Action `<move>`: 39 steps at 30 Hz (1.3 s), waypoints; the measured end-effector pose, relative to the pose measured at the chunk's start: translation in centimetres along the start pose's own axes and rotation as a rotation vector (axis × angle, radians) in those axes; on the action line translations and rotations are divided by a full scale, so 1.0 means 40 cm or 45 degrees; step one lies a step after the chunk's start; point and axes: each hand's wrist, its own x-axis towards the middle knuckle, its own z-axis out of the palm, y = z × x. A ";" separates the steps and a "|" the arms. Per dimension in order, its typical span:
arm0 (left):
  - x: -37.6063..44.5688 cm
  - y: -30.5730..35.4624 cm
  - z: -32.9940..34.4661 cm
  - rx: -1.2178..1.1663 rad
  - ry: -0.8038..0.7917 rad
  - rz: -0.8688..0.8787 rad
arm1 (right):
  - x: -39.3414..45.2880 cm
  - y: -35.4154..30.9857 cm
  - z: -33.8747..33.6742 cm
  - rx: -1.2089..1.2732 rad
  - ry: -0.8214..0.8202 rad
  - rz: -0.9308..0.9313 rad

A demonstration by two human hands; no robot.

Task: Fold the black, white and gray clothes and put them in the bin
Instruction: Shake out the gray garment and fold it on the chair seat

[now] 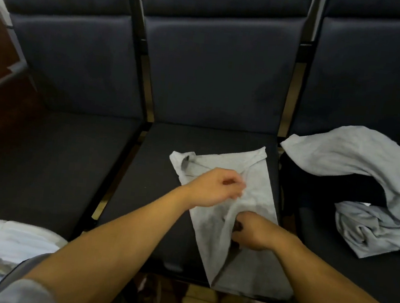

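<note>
Partly folded, pale gray shirt (collar far), creased, both hands' grip — left, right — pinching it.

Three seats (four garments)

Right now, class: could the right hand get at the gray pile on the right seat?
Probably yes: the pile lies uncovered beside the right hand, though that hand grips the shirt.

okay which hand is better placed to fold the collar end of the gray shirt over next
Left, probably. The left hand is up near the collar end of the gray shirt on the middle seat, while the right hand grips a bunched fold lower down.
</note>
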 end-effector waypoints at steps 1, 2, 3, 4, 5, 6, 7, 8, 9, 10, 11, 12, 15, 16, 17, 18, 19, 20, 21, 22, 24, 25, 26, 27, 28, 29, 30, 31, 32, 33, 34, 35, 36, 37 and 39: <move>0.013 -0.040 -0.003 0.239 0.085 -0.001 | -0.004 0.013 -0.003 0.100 -0.027 0.022; 0.012 -0.089 -0.011 0.512 0.126 -0.039 | -0.012 0.012 -0.009 0.182 -0.046 0.031; 0.009 -0.140 -0.016 0.779 0.115 -0.098 | -0.015 0.014 -0.012 0.234 -0.061 0.054; 0.000 -0.190 -0.021 0.988 0.068 -0.161 | -0.017 0.012 -0.013 0.245 -0.078 0.074; -0.012 -0.234 -0.021 1.118 0.014 -0.208 | -0.017 0.012 -0.010 0.202 -0.087 0.091; -0.026 -0.265 -0.024 1.192 -0.002 -0.230 | -0.011 0.005 -0.007 0.121 -0.066 0.084; -0.038 -0.286 -0.020 1.237 0.015 -0.237 | -0.008 0.003 -0.001 0.022 -0.041 0.083; -0.051 -0.290 -0.013 1.290 0.061 -0.242 | -0.003 -0.001 0.003 -0.081 -0.002 0.065; -0.064 -0.281 -0.001 1.364 0.100 -0.267 | 0.003 -0.005 0.009 -0.177 0.030 0.049; -0.079 -0.263 0.014 1.442 0.104 -0.287 | 0.006 -0.010 0.010 -0.254 0.069 0.010; -0.095 -0.248 0.030 1.477 0.077 -0.311 | 0.015 -0.011 0.013 -0.309 0.104 -0.025; -0.113 -0.235 0.044 1.450 0.049 -0.319 | 0.020 -0.016 0.009 -0.345 0.145 -0.065; -0.165 -0.231 0.050 1.215 0.059 -0.320 | 0.045 -0.012 -0.007 -0.352 0.291 -0.045; -0.179 -0.238 0.037 1.173 0.081 -0.310 | 0.050 -0.012 -0.016 -0.343 0.346 -0.020; -0.193 -0.251 0.020 1.179 0.127 -0.297 | 0.055 -0.009 -0.024 -0.322 0.392 0.008; -0.213 -0.260 0.001 1.222 0.198 -0.302 | 0.054 -0.008 -0.034 -0.261 0.425 0.033; -0.233 -0.278 -0.016 1.274 0.268 -0.357 | 0.050 -0.005 -0.043 -0.163 0.450 0.070; -0.255 -0.294 -0.034 1.308 0.316 -0.450 | 0.045 -0.002 -0.052 -0.049 0.462 0.108; -0.273 -0.309 -0.050 1.309 0.331 -0.569 | 0.046 0.009 -0.057 0.070 0.457 0.152; -0.288 -0.332 -0.069 1.264 0.318 -0.712 | 0.044 0.018 -0.059 0.176 0.444 0.185; -0.299 -0.358 -0.103 1.085 0.312 -0.931 | 0.044 0.039 -0.060 0.327 0.406 0.239; -0.296 -0.371 -0.123 0.925 0.357 -0.972 | 0.049 0.051 -0.059 0.374 0.383 0.265; -0.295 -0.373 -0.139 0.740 0.396 -0.974 | 0.052 0.055 -0.058 0.417 0.342 0.290; -0.291 -0.372 -0.151 0.578 0.424 -0.947 | 0.053 0.059 -0.058 0.459 0.304 0.314; -0.287 -0.379 -0.164 0.469 0.451 -0.903 | 0.050 0.056 -0.058 0.500 0.252 0.326; -0.284 -0.383 -0.172 0.421 0.481 -0.862 | 0.048 0.052 -0.055 0.540 0.190 0.335; -0.281 -0.381 -0.174 0.417 0.523 -0.822 | 0.047 0.050 -0.048 0.550 0.144 0.333; -0.276 -0.376 -0.176 0.434 0.590 -0.765 | 0.052 0.049 -0.042 0.547 0.130 0.330; -0.271 -0.371 -0.180 0.452 0.677 -0.706 | 0.056 0.042 -0.037 0.554 0.153 0.309; -0.262 -0.356 -0.184 0.441 0.762 -0.641 | 0.061 0.037 -0.033 0.593 0.198 0.287; -0.246 -0.337 -0.187 0.403 0.818 -0.562 | 0.061 0.032 -0.035 0.668 0.262 0.261; -0.233 -0.315 -0.190 0.325 0.849 -0.460 | 0.065 0.033 -0.038 0.752 0.344 0.243; -0.218 -0.288 -0.195 0.244 0.867 -0.356 | 0.061 0.030 -0.048 0.812 0.428 0.229; -0.192 -0.265 -0.199 0.187 0.892 -0.261 | 0.059 0.043 -0.056 0.878 0.509 0.240; -0.144 -0.234 -0.211 0.155 0.979 -0.122 | 0.041 0.071 -0.069 0.974 0.585 0.276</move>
